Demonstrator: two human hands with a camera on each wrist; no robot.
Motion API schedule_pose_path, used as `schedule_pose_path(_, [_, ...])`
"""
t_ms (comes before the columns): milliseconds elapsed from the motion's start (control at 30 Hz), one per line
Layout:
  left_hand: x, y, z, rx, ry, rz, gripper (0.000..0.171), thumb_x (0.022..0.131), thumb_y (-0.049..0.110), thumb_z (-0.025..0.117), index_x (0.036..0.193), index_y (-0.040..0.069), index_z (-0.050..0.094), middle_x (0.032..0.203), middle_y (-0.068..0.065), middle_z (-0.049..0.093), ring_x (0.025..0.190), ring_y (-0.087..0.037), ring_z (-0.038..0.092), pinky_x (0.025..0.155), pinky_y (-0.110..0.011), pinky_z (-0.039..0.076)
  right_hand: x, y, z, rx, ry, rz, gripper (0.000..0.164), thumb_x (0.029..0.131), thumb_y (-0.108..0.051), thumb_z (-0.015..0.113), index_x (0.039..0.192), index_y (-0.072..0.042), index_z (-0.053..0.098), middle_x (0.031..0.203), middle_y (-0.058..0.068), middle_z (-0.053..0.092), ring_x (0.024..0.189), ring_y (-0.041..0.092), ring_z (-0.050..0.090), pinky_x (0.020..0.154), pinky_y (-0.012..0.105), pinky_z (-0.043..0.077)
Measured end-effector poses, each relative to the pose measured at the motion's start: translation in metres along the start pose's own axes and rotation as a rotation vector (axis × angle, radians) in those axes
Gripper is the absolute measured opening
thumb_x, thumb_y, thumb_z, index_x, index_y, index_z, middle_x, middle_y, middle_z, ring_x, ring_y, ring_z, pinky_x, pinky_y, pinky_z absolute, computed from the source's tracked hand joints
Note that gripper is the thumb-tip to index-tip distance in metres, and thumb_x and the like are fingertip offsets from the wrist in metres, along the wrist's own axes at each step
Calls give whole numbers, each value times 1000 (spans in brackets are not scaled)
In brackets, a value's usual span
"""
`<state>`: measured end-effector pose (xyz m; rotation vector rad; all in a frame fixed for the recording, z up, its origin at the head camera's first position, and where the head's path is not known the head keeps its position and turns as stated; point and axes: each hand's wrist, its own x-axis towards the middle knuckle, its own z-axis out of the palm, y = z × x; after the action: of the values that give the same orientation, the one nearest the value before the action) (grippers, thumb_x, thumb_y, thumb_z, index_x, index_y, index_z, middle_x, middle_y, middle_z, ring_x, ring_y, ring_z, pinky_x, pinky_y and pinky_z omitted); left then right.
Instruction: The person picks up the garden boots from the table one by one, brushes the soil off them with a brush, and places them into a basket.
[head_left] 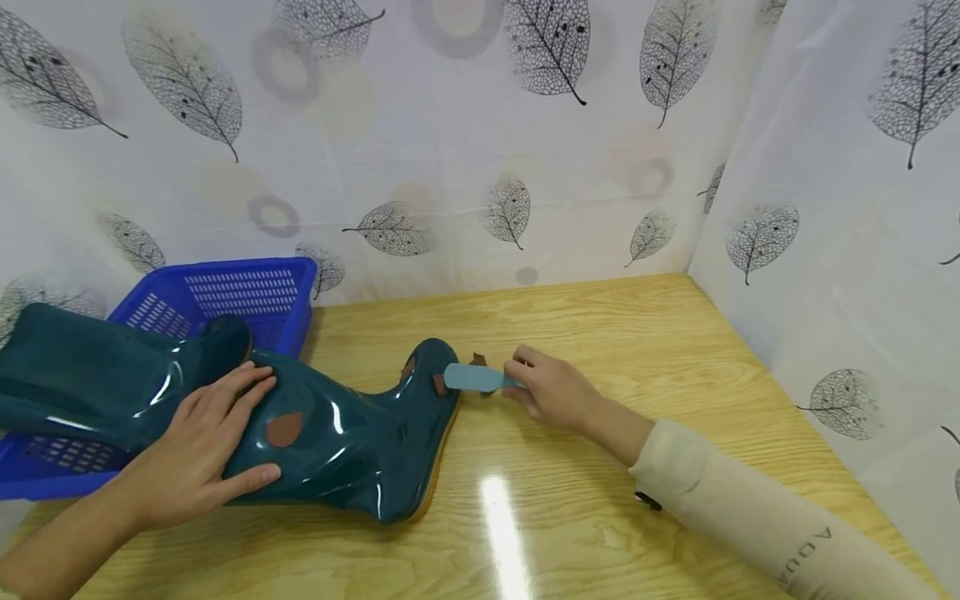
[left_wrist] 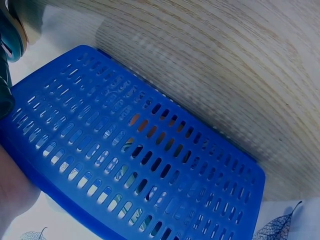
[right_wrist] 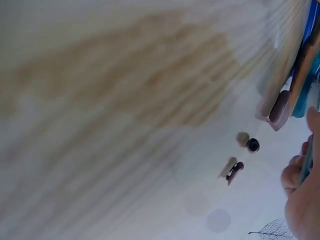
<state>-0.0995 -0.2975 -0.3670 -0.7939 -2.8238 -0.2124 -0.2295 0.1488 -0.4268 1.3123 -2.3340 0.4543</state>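
Note:
A dark green rubber boot (head_left: 337,450) lies on its side on the wooden table, its sole facing right. Brown patches mark its shaft and its toe. My left hand (head_left: 198,442) rests on the boot's shaft with the fingers spread. In the head view, my right hand (head_left: 555,392) grips a light blue brush (head_left: 471,377) by the handle, the brush head against the boot's toe beside a brown patch (head_left: 439,384). White bristles (right_wrist: 314,95) show at the edge of the right wrist view. A second green boot (head_left: 82,367) lies across the basket at left.
A blue perforated basket (head_left: 303,312) stands at the back left, under the second boot. Loose brown pieces (head_left: 478,360) lie on the table (head_left: 600,500) near the boot's toe. A leaf-patterned curtain (head_left: 450,150) closes off the back and right side.

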Motion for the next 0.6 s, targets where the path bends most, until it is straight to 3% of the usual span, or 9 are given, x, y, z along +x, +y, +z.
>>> schedule_pose_path(300, [0,0,0,-3,1,-5,96,86,50,71,157,6,24,161,-15,20,154,-27,8,123,-46,-6,7,-8,2,-7,123,-28,23,86,-18,78,97,-6,61,90,4,55,70,10,48,59,20,47])
schedule_pose_path(433, [0,0,1,-6,-3,-4,96,86,50,71,157,6,23,161,-15,20,154,-27,7,123,-48,-5,15,-15,7,21,102,-57,22,88,-20,76,97,-6,62,90,4,55,69,9,49,59,18,46])
schedule_pose_path(600, [0,0,0,-5,-7,-8,95,87,50,71,157,6,24,162,-15,19,154,-27,7,123,-50,-4,21,-19,10,-38,61,-74,20,89,-22,76,97,-9,62,86,2,52,66,8,47,55,16,43])
